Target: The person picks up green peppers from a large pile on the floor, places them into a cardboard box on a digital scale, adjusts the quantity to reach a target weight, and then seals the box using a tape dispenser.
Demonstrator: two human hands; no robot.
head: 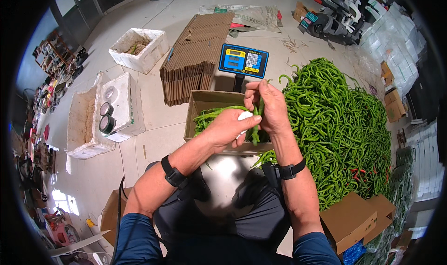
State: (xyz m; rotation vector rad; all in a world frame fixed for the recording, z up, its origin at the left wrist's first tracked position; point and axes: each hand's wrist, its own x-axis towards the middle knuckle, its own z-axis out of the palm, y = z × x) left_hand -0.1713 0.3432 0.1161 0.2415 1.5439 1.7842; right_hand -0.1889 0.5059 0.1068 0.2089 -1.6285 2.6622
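My left hand [228,127] is over a cardboard box [213,96] with long green peppers [206,118] in it. Between its thumb and fingers is a small white object [245,123], whose kind I cannot tell. Close beside it, my right hand [270,106] has its fingers curled round a few green peppers [257,130] that hang down over the box. Behind the box rises the blue and yellow keypad display of a weighing scale [243,60]. A big heap of green peppers [324,125] lies to the right, with some red ones near its lower edge.
Flattened cardboard boxes [195,52] stand stacked beyond the box. On the left are white foam boxes [138,52], one bearing rolls of tape [107,123]. Another cardboard box [349,219] lies at lower right. A scooter [335,20] is parked at the back right.
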